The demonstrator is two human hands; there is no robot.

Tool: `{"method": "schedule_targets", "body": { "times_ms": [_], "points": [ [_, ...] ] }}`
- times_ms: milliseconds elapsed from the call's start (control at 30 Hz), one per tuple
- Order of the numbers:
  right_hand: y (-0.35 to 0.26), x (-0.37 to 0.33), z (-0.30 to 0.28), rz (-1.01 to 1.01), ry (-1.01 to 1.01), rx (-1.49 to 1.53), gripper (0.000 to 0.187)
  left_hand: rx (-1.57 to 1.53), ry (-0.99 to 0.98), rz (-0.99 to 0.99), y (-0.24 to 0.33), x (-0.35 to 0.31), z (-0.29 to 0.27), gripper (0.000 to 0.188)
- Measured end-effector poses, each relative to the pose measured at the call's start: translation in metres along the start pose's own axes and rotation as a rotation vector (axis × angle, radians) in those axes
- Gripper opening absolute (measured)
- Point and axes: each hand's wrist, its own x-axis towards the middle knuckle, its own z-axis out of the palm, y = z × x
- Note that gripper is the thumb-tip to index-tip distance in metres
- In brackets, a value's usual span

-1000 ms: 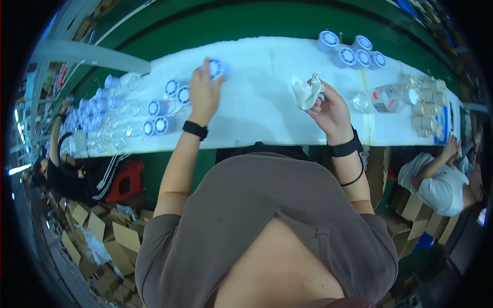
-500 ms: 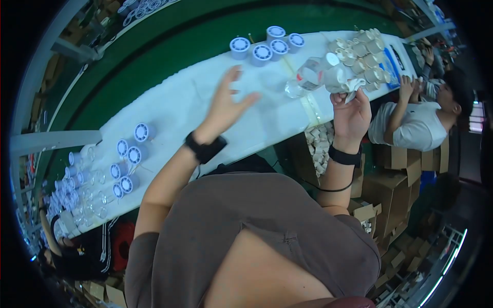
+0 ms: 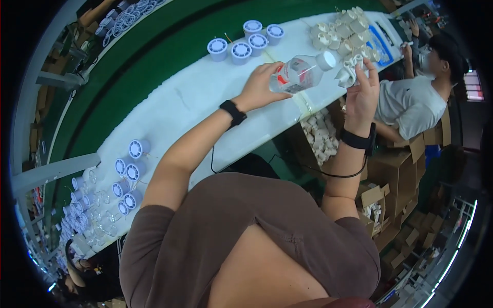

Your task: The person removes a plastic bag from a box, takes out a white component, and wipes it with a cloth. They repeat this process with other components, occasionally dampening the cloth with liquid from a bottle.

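My left hand [image 3: 261, 88] is closed round the lower part of a clear plastic bottle [image 3: 304, 73] with a white cap and a red-marked label. The bottle leans to the right, its cap toward my right hand [image 3: 362, 97]. Pinched in the fingers of my right hand is a crumpled white cloth or tissue [image 3: 348, 72], close beside the cap. Both hands are over the white-covered table [image 3: 205, 102]. Several cream-coloured cup-like parts [image 3: 345, 36] are grouped just beyond the cloth.
Several lavender round parts with slotted tops [image 3: 241, 52] stand along the far edge, and more [image 3: 135, 149] at left near clear domes [image 3: 102, 197]. A box of small white pieces [image 3: 319, 136] sits below the table edge. A co-worker [image 3: 411, 102] is at right, near cardboard boxes [image 3: 393, 192].
My left hand has moved right from open air over the table and taken hold of the bottle. My right hand, with the crumpled white piece, has shifted slightly right and stayed closed.
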Motion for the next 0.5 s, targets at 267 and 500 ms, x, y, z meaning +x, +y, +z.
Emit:
{"method": "schedule_targets", "body": {
  "times_ms": [267, 500],
  "points": [
    [0.037, -0.049, 0.001, 0.233, -0.255, -0.16, 0.016, 0.482, -0.071, 0.061, 0.054, -0.078, -0.088, 0.059],
    [0.091, -0.089, 0.022, 0.371, -0.251, -0.252, 0.019, 0.86, -0.157, -0.108, 0.082, -0.12, -0.117, 0.057]
  ]
}}
